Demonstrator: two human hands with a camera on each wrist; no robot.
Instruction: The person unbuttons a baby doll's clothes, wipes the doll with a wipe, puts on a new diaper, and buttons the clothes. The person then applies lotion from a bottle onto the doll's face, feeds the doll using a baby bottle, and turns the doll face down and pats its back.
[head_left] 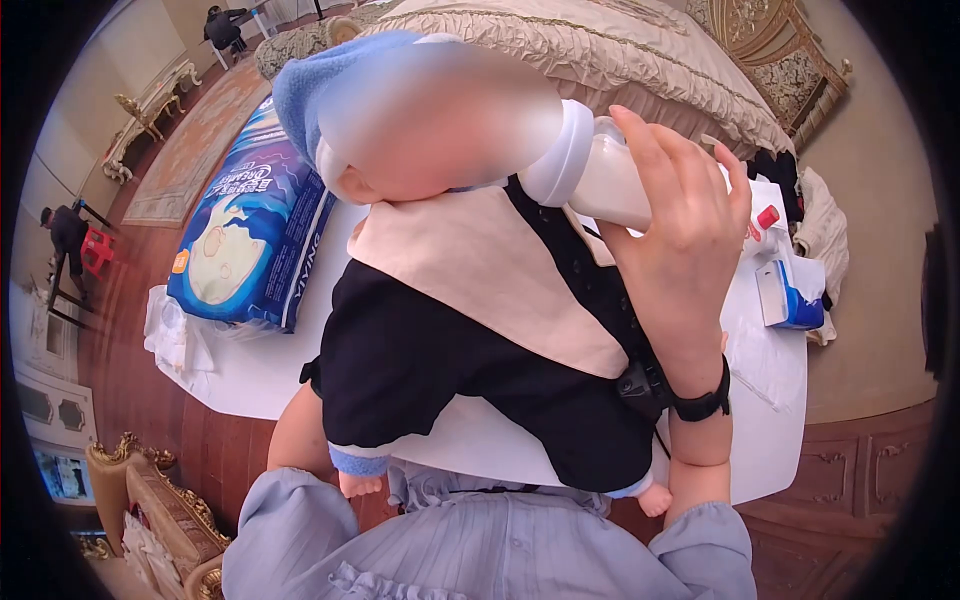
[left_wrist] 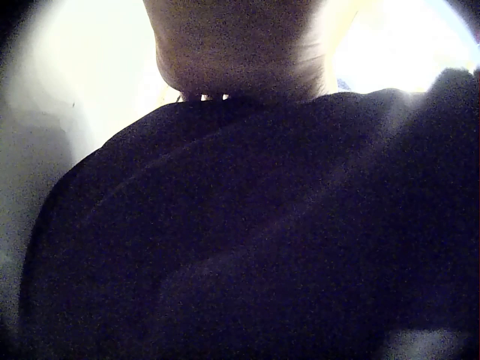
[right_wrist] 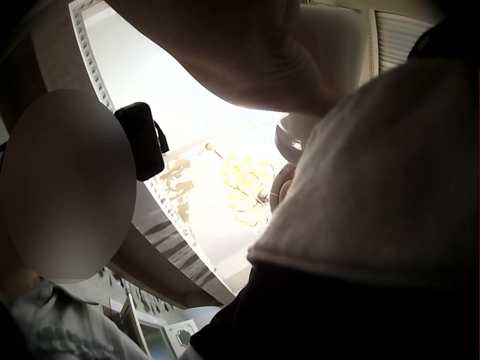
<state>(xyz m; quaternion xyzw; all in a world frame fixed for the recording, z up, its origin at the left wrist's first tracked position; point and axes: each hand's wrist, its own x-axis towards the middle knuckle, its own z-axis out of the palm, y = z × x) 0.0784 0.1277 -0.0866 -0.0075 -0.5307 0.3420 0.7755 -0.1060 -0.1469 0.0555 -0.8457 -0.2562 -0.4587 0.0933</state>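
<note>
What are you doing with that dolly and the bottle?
A person's right hand grips a white plastic feeding bottle and tips it to the mouth of a baby doll in black-and-cream clothes, held over a white table. The left hand is hidden under the doll. A blue diaper pack lies on the table.

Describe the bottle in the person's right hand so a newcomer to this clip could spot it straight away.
Start at the white table in front of the bed, where a doll in black with a cream bib is held up. At its face, the right hand grips a baby bottle: translucent, milky-white, with a wide white collar, unlike the small red-capped item behind it.
</note>
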